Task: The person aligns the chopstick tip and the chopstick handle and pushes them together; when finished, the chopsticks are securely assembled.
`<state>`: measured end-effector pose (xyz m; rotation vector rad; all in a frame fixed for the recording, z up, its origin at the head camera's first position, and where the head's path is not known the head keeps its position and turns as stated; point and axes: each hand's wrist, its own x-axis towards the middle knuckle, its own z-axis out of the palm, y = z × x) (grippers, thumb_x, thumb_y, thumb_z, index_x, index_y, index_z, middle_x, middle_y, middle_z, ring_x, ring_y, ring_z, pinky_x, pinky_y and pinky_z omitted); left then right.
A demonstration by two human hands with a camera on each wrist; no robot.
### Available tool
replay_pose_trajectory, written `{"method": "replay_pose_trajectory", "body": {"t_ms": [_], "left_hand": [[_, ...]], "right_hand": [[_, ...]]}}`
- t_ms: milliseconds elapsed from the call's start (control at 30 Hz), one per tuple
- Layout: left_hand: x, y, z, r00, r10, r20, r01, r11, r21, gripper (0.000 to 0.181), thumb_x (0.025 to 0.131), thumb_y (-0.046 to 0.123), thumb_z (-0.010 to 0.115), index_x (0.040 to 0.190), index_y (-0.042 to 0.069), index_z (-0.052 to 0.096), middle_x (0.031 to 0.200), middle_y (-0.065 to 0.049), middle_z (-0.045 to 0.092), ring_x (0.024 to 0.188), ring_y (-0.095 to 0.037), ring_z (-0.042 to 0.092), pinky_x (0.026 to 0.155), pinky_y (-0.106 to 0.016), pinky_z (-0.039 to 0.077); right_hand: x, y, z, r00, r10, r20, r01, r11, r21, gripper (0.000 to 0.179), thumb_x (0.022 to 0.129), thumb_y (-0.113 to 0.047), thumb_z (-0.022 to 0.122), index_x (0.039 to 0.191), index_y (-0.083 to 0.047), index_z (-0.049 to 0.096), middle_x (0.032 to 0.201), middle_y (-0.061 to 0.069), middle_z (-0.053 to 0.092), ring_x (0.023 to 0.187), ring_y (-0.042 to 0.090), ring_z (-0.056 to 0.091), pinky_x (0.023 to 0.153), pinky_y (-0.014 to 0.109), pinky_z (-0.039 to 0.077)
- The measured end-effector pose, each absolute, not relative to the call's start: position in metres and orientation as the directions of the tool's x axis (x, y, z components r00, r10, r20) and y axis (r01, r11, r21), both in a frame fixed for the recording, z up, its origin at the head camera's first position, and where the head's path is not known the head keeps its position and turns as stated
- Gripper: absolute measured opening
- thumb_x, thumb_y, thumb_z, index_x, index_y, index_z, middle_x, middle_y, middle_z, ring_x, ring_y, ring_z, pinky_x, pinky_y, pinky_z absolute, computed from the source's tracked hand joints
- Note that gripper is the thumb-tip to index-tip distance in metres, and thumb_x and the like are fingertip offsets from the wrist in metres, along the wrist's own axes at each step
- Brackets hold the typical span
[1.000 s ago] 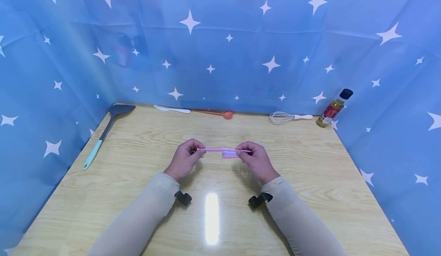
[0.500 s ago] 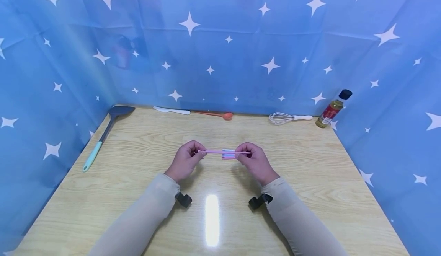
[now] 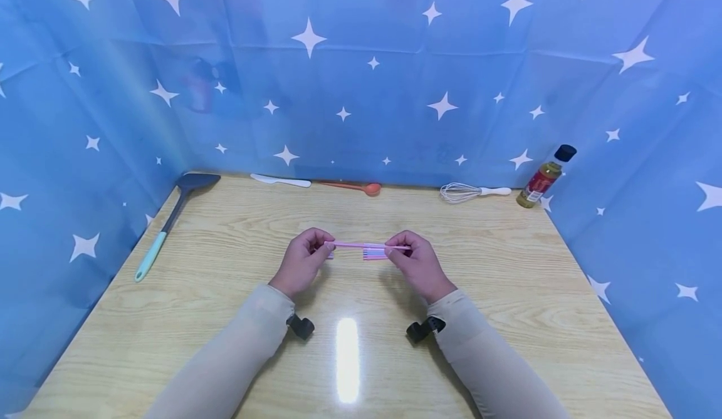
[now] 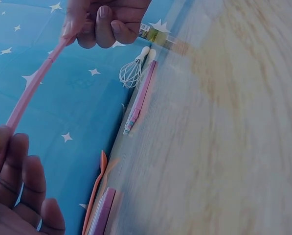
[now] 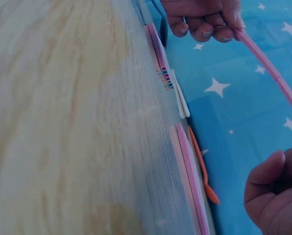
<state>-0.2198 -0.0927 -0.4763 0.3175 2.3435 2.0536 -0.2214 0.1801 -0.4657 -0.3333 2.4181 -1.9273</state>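
A slim pink stick with a seam partway along is held level above the table. My left hand pinches its left end between thumb and fingers, and my right hand pinches the right end. Below it lie two flat bundles of similar sticks. The right bundle, pink and pale blue, is partly covered by my right hand; nearly all of the left bundle is behind my left hand. In the right wrist view, small coloured square ends show on the left bundle.
Along the back edge of the wooden table lie a white knife, an orange spoon and a whisk. A bottle stands at the back right. A dark spatula with a mint handle lies along the left edge.
The stick dips slightly and rises again between the hands. Both hands keep their pinch and stay in nearly the same place.
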Motion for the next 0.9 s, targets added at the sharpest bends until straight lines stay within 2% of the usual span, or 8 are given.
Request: {"method": "replay_pose_trajectory", "body": {"t_ms": [133,267,433,700,900], "left_hand": [[-0.2207,-0.0927,-0.4766,-0.980,0.166,0.112,0.133,0.125,0.983,0.011,0.107,0.010,0.061,0.114,0.004,0.066,0.103,-0.019,0.065,0.092,-0.030,0.064,0.071,-0.023,0.049],[-0.2204,-0.0933,-0.4770,-0.980,0.170,0.099,0.122,0.132,0.984,0.009,0.107,0.010,0.061,0.113,0.005,0.067,0.104,-0.018,0.067,0.090,-0.022,0.064,0.073,-0.025,0.050],[-0.2196,-0.0932,-0.4756,-0.977,0.177,0.118,0.142,0.129,0.981,0.009,0.107,0.007,0.061,0.111,0.002,0.066,0.103,-0.018,0.068,0.089,-0.020,0.065,0.076,-0.028,0.053],[-0.2195,-0.0908,-0.4727,-0.973,0.183,0.140,0.162,0.110,0.981,0.008,0.107,0.006,0.060,0.108,0.000,0.065,0.099,-0.014,0.068,0.088,-0.022,0.063,0.072,-0.024,0.050],[-0.2170,-0.0910,-0.4724,-0.976,0.182,0.123,0.142,0.098,0.985,0.009,0.106,0.007,0.061,0.108,-0.001,0.065,0.099,-0.014,0.069,0.090,-0.022,0.064,0.082,-0.038,0.057]], "right_hand": [[-0.2217,0.1798,-0.4655,-0.977,-0.185,0.107,-0.146,0.212,-0.966,0.009,0.103,-0.009,0.068,0.106,-0.001,0.067,0.097,0.011,0.065,0.075,0.017,0.053,0.063,0.024,0.044],[-0.2207,0.1797,-0.4641,-0.977,-0.190,0.100,-0.142,0.221,-0.965,0.007,0.103,-0.009,0.067,0.106,-0.003,0.068,0.098,0.010,0.064,0.075,0.018,0.053,0.064,0.025,0.044],[-0.2205,0.1815,-0.4628,-0.972,-0.222,0.081,-0.135,0.236,-0.962,0.007,0.104,-0.010,0.065,0.108,-0.004,0.067,0.099,0.010,0.064,0.078,0.020,0.053,0.066,0.025,0.044],[-0.2225,0.1838,-0.4621,-0.965,-0.249,0.080,-0.142,0.244,-0.959,0.009,0.105,-0.012,0.064,0.108,-0.004,0.066,0.097,0.010,0.060,0.077,0.020,0.051,0.066,0.026,0.043],[-0.2199,0.1807,-0.4615,-0.966,-0.248,0.079,-0.140,0.237,-0.961,0.007,0.105,-0.009,0.063,0.107,-0.003,0.065,0.095,0.009,0.059,0.076,0.019,0.049,0.065,0.025,0.042]]}}
